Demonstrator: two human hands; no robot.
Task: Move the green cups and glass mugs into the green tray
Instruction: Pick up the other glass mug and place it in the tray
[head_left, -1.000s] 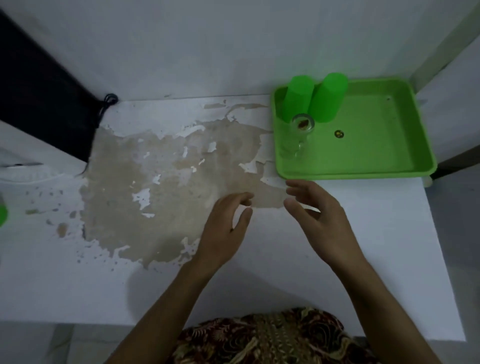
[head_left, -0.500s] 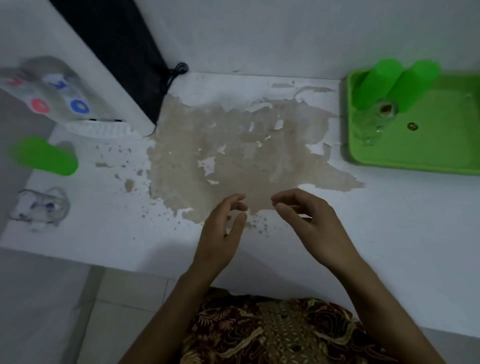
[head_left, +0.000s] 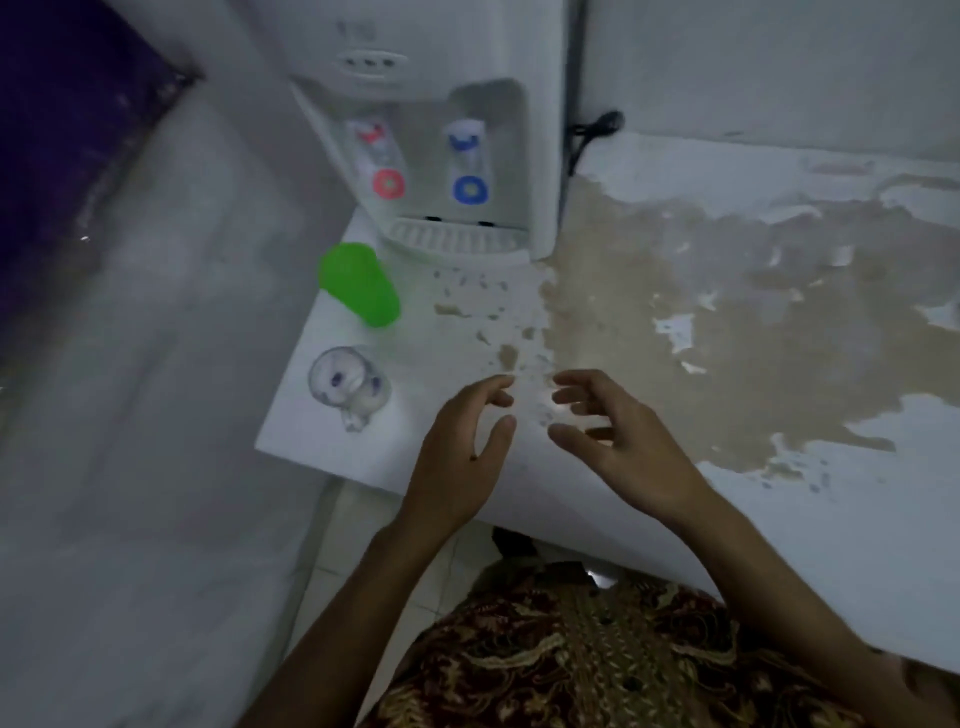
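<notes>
One green cup and one glass mug are seen unmoved on the counter; left hand and right hand hover loosely spread, holding nothing.

Left hand: held above the near edge of the counter, palm turned inward, fingers loosely curled, thumb apart, nothing in its grip. Right hand: just beside the left over the same counter edge, fingers spread and slightly bent, likewise empty. Both forearms bare, reaching forward from the body, converging toward the hands.
</notes>
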